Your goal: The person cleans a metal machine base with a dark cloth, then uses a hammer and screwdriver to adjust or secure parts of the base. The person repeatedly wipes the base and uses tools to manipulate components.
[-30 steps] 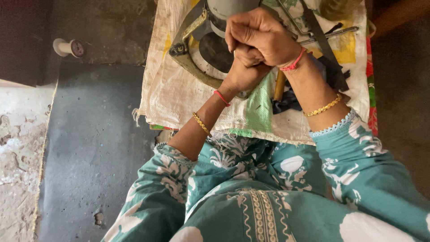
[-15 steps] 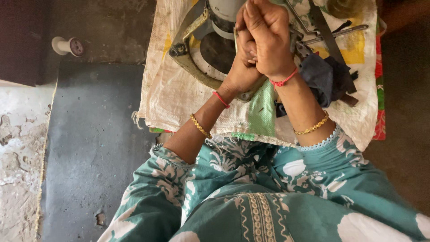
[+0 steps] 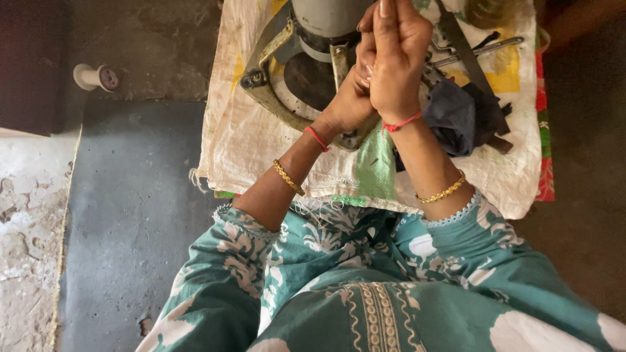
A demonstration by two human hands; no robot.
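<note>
My right hand (image 3: 399, 62) is raised over a round metal machine part (image 3: 277, 98), with its fingers closed together and its back toward me. My left hand (image 3: 345, 107) is pressed against it from below and behind, its fingers hidden by the right hand. Anything held between the two hands is hidden. A grey cylinder (image 3: 326, 16) stands in the middle of the metal ring, just left of the hands. Both wrists carry a red thread and a gold bracelet. The machine part rests on a white woven sack (image 3: 241, 143).
A dark blue cloth (image 3: 456, 114) and long metal tools (image 3: 479, 47) lie on the sack right of the hands. A white thread spool (image 3: 96, 77) lies on the dark floor at the far left. My green patterned clothing fills the bottom of the view.
Both hands have risen and straightened over the machine part. The right hand went from curled low over the left to upright with its fingers pointing up.
</note>
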